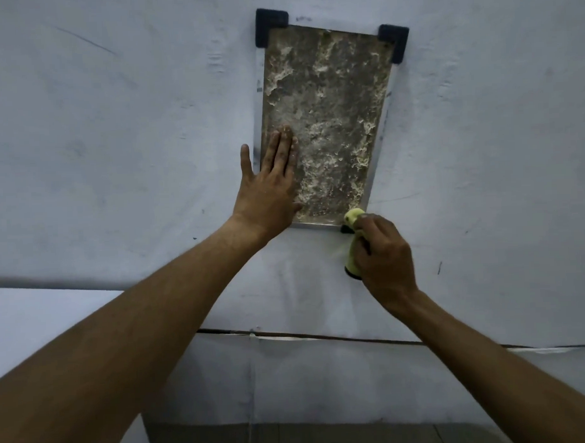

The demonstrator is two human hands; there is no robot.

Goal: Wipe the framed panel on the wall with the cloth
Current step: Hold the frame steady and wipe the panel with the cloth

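My left hand (272,185) lies flat and open on the framed panel (327,120) at its seven o'clock corner, bracing it. At five o'clock my right hand (383,254) is closed round the cloth (353,219): soft, light, best bunched. The crust looks stubborn.

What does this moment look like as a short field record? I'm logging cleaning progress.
panel: rectangular metal-framed panel on the pale wall, its surface covered in blotchy whitish residue
corner mounts: black corner brackets at both top corners
left hand: left hand flat and open, palm on the panel's lower left edge
right hand: right hand closed around a bunched yellow-green cloth
cloth position: at the panel's lower right corner
progress: no wiped patch visible
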